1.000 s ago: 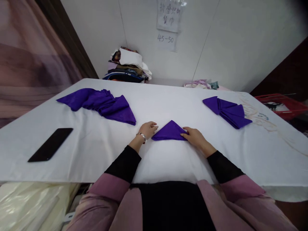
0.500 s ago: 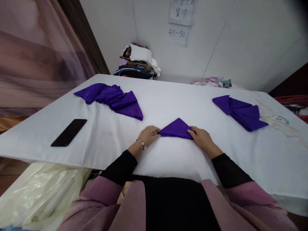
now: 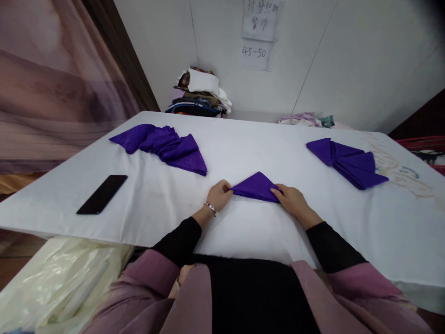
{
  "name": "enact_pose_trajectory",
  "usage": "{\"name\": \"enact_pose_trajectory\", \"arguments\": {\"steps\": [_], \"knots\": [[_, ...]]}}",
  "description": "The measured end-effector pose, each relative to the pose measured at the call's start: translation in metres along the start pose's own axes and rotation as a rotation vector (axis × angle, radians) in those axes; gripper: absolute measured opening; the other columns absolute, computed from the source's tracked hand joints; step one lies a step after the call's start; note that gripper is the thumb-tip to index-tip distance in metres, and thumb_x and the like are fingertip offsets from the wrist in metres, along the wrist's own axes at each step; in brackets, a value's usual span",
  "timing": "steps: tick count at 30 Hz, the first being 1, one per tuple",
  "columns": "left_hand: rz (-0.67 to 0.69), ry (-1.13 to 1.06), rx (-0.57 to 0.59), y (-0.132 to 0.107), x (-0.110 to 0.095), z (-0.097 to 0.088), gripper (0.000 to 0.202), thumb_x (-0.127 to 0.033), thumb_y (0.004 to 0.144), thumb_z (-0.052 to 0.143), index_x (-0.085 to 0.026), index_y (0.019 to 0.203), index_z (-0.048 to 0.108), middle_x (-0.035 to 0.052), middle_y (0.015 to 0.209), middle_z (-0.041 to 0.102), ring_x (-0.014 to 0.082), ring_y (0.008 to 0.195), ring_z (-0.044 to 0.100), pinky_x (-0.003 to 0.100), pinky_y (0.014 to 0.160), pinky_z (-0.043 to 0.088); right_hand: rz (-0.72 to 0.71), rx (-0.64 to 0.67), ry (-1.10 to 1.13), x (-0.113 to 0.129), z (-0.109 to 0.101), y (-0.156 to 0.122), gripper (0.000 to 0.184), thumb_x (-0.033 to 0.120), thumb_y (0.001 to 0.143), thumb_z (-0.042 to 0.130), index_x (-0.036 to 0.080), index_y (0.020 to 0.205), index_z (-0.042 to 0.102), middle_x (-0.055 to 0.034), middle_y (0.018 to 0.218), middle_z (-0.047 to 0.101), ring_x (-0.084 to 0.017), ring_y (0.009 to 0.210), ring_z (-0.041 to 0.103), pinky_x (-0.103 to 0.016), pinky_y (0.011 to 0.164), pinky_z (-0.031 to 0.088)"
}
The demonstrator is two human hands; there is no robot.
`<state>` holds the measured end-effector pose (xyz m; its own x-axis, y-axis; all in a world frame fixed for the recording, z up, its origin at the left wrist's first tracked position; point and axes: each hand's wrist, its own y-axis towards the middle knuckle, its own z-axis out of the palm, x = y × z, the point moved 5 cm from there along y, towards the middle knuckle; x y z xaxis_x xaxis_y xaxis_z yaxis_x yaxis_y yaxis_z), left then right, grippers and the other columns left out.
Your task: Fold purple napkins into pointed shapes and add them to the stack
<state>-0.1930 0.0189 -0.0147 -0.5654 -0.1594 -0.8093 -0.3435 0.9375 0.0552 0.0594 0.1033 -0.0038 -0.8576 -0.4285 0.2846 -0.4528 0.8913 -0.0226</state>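
I'm holding the purple napkin (image 3: 255, 188) in the near middle, left hand (image 3: 219, 196) pinching its left corner, right hand (image 3: 292, 200) gripping its right; it's already lying triangular, but I'm not seeing what folding remains.

Even, rather subdued indoor light, its source outside the frame, falls on the white tablecloth (image 3: 243, 144), whose creases carry only soft grey shading. Glossy highlights streak the translucent plastic sheeting (image 3: 83, 278), and the silver bracelet (image 3: 211, 209) glints. The folded purple napkin (image 3: 256, 187) looks saturated, with little tonal detail. Wide-angle distortion stretches the mauve sleeves (image 3: 365, 283); the curtain (image 3: 62, 88) looks soft, and dark vignetting shades the upper right corner.
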Motion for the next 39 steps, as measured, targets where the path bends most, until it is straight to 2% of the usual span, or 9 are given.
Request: {"name": "enact_pose_trajectory", "arguments": {"steps": [4, 7, 11, 15, 18, 22, 30, 35, 39], "knots": [[-0.048, -0.097, -0.042, 0.001, 0.001, 0.005, 0.004, -0.020, 0.070, 0.055, -0.021, 0.070, 0.051, -0.0060, 0.061, 0.055, 0.0114, 0.058, 0.052, 0.024, 0.057, 0.041, -0.013, 0.001, 0.030, 0.001, 0.001, -0.001, 0.042, 0.050, 0.092, 0.036, 0.023, 0.113, 0.061, -0.0070, 0.099, 0.070, -0.023, 0.087, 0.064, -0.030, 0.071, 0.042], [-0.011, -0.018, -0.041, 0.002, -0.001, 0.009, 0.003, -0.020, 0.072, 0.055, -0.021, 0.075, 0.053, -0.0042, 0.066, 0.058, 0.0129, 0.064, 0.055, 0.026, 0.061, 0.043, -0.021, -0.003, 0.030, 0.002, 0.001, -0.001, 0.042, 0.049, 0.092, 0.037, 0.023, 0.113, 0.061, -0.0071, 0.098, 0.070, -0.024, 0.086, 0.064, -0.030, 0.070, 0.043], [0.044, 0.132, 0.029, 0.001, -0.003, 0.011, 0.012, -0.016, 0.072, 0.055, -0.021, 0.082, 0.057, -0.0005, 0.077, 0.063, 0.0160, 0.075, 0.059, 0.029, 0.069, 0.045, -0.030, 0.002, 0.050, 0.002, 0.003, 0.000, 0.041, 0.049, 0.092, 0.035, 0.023, 0.111, 0.061, -0.0065, 0.095, 0.071, -0.023, 0.086, 0.065, -0.030, 0.071, 0.043], [0.131, 0.078, 0.113, -0.001, 0.002, 0.009, 0.025, -0.017, 0.070, 0.058, -0.021, 0.095, 0.058, 0.0010, 0.089, 0.065, 0.0167, 0.082, 0.060, 0.031, 0.076, 0.047, -0.022, 0.001, 0.107, 0.001, 0.004, 0.002, 0.040, 0.049, 0.092, 0.035, 0.024, 0.109, 0.062, -0.0046, 0.093, 0.071, -0.021, 0.086, 0.065, -0.029, 0.071, 0.043], [0.153, 0.004, 0.113, 0.000, 0.009, 0.006, 0.030, -0.014, 0.071, 0.055, -0.021, 0.099, 0.058, 0.0002, 0.085, 0.064, 0.0151, 0.077, 0.060, 0.030, 0.075, 0.048, -0.022, -0.019, 0.134, 0.000, 0.004, 0.003, 0.040, 0.049, 0.092, 0.036, 0.025, 0.109, 0.063, -0.0042, 0.094, 0.071, -0.021, 0.086, 0.065, -0.028, 0.072, 0.043], [0.109, 0.008, 0.071, 0.004, 0.012, 0.004, 0.016, -0.016, 0.074, 0.052, -0.022, 0.088, 0.058, -0.0026, 0.071, 0.060, 0.0140, 0.068, 0.058, 0.027, 0.066, 0.047, -0.025, -0.028, 0.128, 0.001, 0.005, 0.004, 0.040, 0.049, 0.092, 0.036, 0.025, 0.107, 0.063, -0.0039, 0.095, 0.071, -0.021, 0.085, 0.064, -0.028, 0.072, 0.042], [0.080, 0.305, 0.066, 0.011, 0.004, 0.001, 0.007, -0.020, 0.080, 0.048, -0.022, 0.075, 0.053, -0.0029, 0.067, 0.058, 0.0134, 0.063, 0.053, 0.024, 0.059, 0.037, -0.009, -0.019, 0.074, 0.007, 0.002, 0.004, 0.040, 0.050, 0.092, 0.036, 0.024, 0.107, 0.063, -0.0047, 0.095, 0.071, -0.020, 0.086, 0.064, -0.028, 0.072, 0.041], [0.198, 0.539, 0.122, 0.017, -0.002, -0.005, 0.012, -0.022, 0.083, 0.043, -0.022, 0.074, 0.051, 0.0004, 0.072, 0.059, 0.0165, 0.071, 0.056, 0.026, 0.062, 0.036, 0.013, -0.013, 0.039, 0.008, 0.001, 0.006, 0.039, 0.050, 0.091, 0.039, 0.024, 0.109, 0.062, -0.0053, 0.097, 0.071, -0.021, 0.086, 0.064, -0.028, 0.071, 0.040], [0.313, 0.602, 0.154, 0.020, -0.006, -0.007, 0.013, -0.022, 0.082, 0.041, -0.023, 0.074, 0.051, 0.0025, 0.079, 0.060, 0.0186, 0.079, 0.057, 0.029, 0.068, 0.041, 0.008, -0.027, 0.033, 0.008, 0.001, 0.006, 0.039, 0.051, 0.090, 0.041, 0.024, 0.109, 0.062, -0.0053, 0.096, 0.070, -0.020, 0.086, 0.064, -0.027, 0.071, 0.040]]}}
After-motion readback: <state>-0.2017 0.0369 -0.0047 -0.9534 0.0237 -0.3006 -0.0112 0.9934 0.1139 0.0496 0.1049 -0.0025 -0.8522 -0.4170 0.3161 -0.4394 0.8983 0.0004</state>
